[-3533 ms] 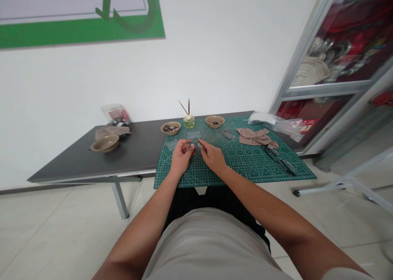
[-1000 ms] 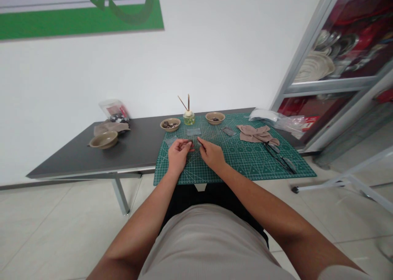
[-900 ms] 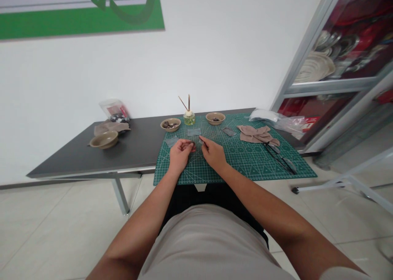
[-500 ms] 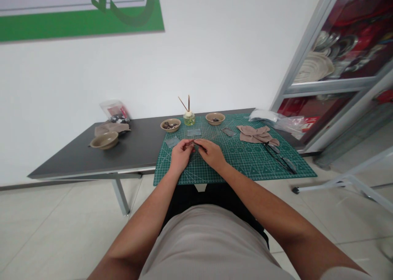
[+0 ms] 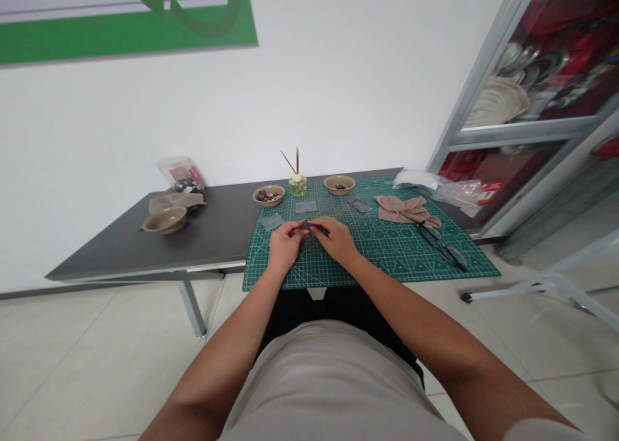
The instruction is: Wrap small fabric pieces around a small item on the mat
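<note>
The left hand [image 5: 285, 240] is closed in a pinch on a small dark piece [image 5: 305, 225] above the green cutting mat [image 5: 387, 260], while the right hand [image 5: 337, 239] grips a thin dark tool [image 5: 321, 229], its tip just beside that piece.

We note a green cutting mat [image 5: 387, 260] with pale grid lines, circles and triangles, on a dark grey worktop [image 5: 207, 235]. We see a small dark piece [image 5: 305, 225], a thin black tool [image 5: 323, 229], a tan bowl [image 5: 339, 184], a beige cloth [image 5: 401, 209], a pale grey shirt [image 5: 329, 383], and a green band [image 5: 120, 51] on a white wall [image 5: 97, 118].
</note>
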The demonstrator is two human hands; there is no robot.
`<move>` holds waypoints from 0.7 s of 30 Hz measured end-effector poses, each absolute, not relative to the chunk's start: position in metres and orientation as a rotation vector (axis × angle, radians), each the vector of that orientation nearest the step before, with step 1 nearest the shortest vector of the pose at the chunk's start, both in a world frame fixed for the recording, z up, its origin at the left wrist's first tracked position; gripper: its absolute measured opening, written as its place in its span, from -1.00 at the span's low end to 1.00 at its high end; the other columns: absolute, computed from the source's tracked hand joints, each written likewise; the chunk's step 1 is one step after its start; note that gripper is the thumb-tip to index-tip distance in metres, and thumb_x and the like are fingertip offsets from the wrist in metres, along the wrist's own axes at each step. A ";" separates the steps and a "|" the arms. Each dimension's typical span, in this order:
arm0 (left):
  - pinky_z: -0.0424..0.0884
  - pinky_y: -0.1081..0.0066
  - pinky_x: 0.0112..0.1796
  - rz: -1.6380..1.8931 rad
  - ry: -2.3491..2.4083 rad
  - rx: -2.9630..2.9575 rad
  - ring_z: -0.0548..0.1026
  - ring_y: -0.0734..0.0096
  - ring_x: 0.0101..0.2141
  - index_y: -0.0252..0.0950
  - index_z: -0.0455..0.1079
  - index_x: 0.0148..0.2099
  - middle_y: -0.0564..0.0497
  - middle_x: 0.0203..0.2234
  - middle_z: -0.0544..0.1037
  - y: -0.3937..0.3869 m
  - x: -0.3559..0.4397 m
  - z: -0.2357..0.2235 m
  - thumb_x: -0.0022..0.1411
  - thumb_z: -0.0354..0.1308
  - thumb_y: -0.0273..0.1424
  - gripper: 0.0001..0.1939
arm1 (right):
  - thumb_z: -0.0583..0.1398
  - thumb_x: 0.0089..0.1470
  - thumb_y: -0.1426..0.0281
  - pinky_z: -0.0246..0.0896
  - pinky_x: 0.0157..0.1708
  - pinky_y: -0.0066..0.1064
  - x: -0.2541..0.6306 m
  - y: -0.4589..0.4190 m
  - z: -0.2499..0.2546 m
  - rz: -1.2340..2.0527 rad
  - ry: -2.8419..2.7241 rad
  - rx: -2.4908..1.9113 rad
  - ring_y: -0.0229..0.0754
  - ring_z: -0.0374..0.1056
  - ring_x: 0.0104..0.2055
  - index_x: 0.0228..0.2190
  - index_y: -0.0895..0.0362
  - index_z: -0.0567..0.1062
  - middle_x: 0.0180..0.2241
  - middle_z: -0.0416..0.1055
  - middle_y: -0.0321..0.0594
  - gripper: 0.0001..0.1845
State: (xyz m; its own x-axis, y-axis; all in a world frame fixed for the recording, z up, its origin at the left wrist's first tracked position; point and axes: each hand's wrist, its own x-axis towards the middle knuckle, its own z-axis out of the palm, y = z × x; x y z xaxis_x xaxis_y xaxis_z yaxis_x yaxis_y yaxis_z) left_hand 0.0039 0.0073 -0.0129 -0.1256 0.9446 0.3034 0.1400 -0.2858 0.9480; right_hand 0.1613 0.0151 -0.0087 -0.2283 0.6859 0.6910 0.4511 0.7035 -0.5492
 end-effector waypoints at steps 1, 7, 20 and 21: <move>0.46 0.36 -0.25 1.478 1.261 1.451 0.54 0.39 -0.41 -0.29 0.55 -0.19 0.01 -0.39 0.62 0.007 0.004 -0.012 0.02 0.23 -0.47 -0.75 | 0.17 0.16 0.45 0.33 -0.10 -0.31 0.162 0.015 -0.008 0.294 -1.878 -0.888 -0.18 0.45 -0.16 -0.21 0.08 0.56 -0.22 0.55 -0.19 -0.82; 0.42 0.41 -0.39 1.398 1.323 1.551 0.49 0.44 -0.50 -0.29 0.55 -0.21 0.01 -0.43 0.59 0.008 0.004 -0.011 0.05 0.22 -0.43 -0.78 | 0.19 0.14 0.45 0.32 -0.12 -0.32 0.163 0.015 -0.008 0.360 -1.887 -0.905 -0.19 0.45 -0.18 -0.23 0.06 0.57 -0.25 0.55 -0.21 -0.83; 0.32 0.46 -0.50 1.298 1.360 1.651 0.40 0.46 -0.59 -0.29 0.54 -0.26 0.10 -0.62 0.47 0.008 0.003 -0.008 0.07 0.19 -0.41 -0.82 | 0.21 0.13 0.43 0.34 -0.14 -0.32 0.165 0.013 -0.011 0.332 -1.829 -0.900 -0.18 0.47 -0.21 -0.27 0.01 0.60 -0.29 0.57 -0.26 -0.83; 0.32 0.45 -0.49 1.290 1.358 1.660 0.40 0.46 -0.58 -0.29 0.54 -0.26 0.10 -0.61 0.48 0.007 0.003 -0.008 0.07 0.18 -0.42 -0.83 | 0.21 0.13 0.42 0.34 -0.14 -0.32 0.165 0.013 -0.011 0.326 -1.826 -0.900 -0.18 0.47 -0.21 -0.26 0.00 0.60 -0.29 0.57 -0.27 -0.83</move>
